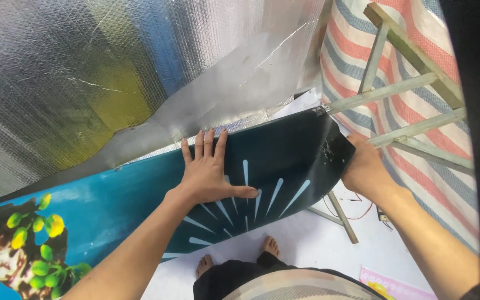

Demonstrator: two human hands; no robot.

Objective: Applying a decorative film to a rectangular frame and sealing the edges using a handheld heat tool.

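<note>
In the head view, a long printed banner (140, 194) runs from the lower left corner up towards the right. It is blue along most of its length and dark at its right end, where pale rays fan out; yellow and green fruit is printed at its far left. The left hand (209, 169) lies flat on the dark part with fingers spread wide and pointing up, the thumb stretched out to the right across the pale rays, and its fingertips reach the banner's top edge. It holds nothing, only presses on the sheet. The right hand (365, 169) is at the banner's right end, closed around the edge there, with the corner of the sheet bent where it grips. Behind the banner a silver foil sheet (112, 66) covers the wall, touching the banner's upper edge. To the right a metal frame (412, 94) leans against a striped red, white and blue tarpaulin (351, 61). Below the banner the person's bare feet (237, 255) stand on a white floor (318, 250), near a thin red wire (362, 214)
</note>
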